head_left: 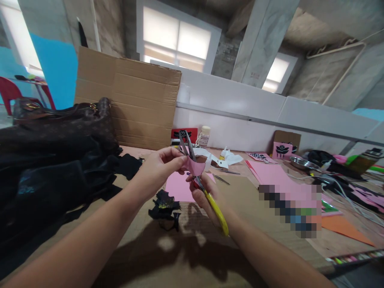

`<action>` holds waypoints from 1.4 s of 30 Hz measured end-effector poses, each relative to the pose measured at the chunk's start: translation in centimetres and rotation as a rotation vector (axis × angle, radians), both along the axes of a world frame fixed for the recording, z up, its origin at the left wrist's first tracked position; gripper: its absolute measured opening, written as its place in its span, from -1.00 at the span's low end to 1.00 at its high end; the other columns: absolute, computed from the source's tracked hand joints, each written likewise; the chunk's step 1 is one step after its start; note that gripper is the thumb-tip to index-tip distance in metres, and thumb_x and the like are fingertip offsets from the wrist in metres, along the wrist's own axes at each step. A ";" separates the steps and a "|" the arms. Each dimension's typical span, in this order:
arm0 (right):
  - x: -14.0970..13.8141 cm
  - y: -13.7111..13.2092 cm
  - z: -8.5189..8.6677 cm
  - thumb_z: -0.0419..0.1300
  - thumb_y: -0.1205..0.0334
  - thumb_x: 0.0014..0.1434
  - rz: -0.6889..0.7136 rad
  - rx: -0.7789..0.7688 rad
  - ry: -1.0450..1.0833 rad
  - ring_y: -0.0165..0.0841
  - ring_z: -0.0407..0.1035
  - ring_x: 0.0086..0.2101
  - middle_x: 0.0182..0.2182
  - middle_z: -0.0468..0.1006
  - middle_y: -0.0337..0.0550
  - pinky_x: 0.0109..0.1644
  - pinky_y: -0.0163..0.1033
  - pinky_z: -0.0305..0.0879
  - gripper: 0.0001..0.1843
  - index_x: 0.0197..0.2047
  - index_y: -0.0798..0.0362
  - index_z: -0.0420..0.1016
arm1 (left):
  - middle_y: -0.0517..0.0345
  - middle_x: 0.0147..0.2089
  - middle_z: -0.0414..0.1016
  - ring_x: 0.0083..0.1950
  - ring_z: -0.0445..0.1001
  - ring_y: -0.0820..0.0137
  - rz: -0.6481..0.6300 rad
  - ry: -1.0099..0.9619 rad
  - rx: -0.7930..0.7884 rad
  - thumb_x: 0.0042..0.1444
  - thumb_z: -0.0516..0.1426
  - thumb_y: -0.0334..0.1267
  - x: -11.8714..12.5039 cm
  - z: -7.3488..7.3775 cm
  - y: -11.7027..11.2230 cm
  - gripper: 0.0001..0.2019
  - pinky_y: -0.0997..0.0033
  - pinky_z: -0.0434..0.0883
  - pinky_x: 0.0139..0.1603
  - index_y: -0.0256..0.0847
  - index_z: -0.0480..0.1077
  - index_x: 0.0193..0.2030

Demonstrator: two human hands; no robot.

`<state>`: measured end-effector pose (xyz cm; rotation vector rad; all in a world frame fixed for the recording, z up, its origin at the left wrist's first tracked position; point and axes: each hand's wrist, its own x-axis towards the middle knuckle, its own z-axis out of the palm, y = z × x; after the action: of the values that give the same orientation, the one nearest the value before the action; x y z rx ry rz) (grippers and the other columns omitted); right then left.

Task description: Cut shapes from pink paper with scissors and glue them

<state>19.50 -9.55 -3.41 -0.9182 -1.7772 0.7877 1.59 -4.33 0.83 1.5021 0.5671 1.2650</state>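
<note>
My left hand [160, 165] pinches a small pink paper piece [195, 167] between thumb and fingers, held above the table. My right hand [207, 198] grips yellow-handled scissors [210, 200], whose metal blades [186, 145] point up and away, open around the pink piece. A pink paper sheet [177, 188] lies flat on the table just under the hands. Black paper scraps [164, 206] lie beside it, below my left wrist.
Dark bags [54, 160] fill the left side in front of a leaning cardboard sheet [129, 100]. More pink sheets [270, 172], an orange sheet [345, 228], cables [345, 192], a metal bowl [300, 162] and a small bottle [205, 136] lie right and far.
</note>
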 end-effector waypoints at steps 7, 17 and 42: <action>-0.1 0.1 0.0 0.16 -0.29 0.24 -0.011 -0.011 -0.003 -0.29 0.23 -0.37 -0.33 0.33 -0.18 -0.33 -0.19 0.23 -0.51 -0.03 -0.07 0.35 | 0.26 -0.42 0.49 -0.36 0.46 0.47 0.007 -0.006 -0.006 0.11 0.28 -0.24 0.1 -0.1 0.2 -0.83 0.46 0.41 -0.22 -0.18 0.40 -0.43; -0.2 0.6 -1.0 0.21 -0.22 0.23 0.000 -0.037 0.061 -0.40 0.13 -0.48 -0.38 0.29 -0.26 -0.42 -0.25 0.10 -0.56 -0.05 -0.07 0.34 | 0.24 -0.43 0.51 -0.37 0.48 0.45 0.032 0.010 -0.018 0.10 0.25 -0.27 0.3 0.1 0.0 -0.85 0.44 0.42 -0.23 -0.18 0.40 -0.44; -0.2 0.4 -0.2 0.20 -0.18 0.25 -0.081 -0.003 0.002 -0.29 0.29 -0.35 -0.33 0.36 -0.18 -0.31 -0.20 0.28 -0.58 -0.03 -0.04 0.36 | 0.25 -0.39 0.52 -0.35 0.44 0.52 0.020 -0.020 -0.010 0.16 0.28 -0.27 0.1 0.2 0.1 -0.92 0.57 0.42 -0.25 -0.19 0.52 -0.34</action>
<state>19.31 -9.19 -3.63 -0.9851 -1.7260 0.7396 1.67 -4.23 1.07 1.4774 0.5762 1.2896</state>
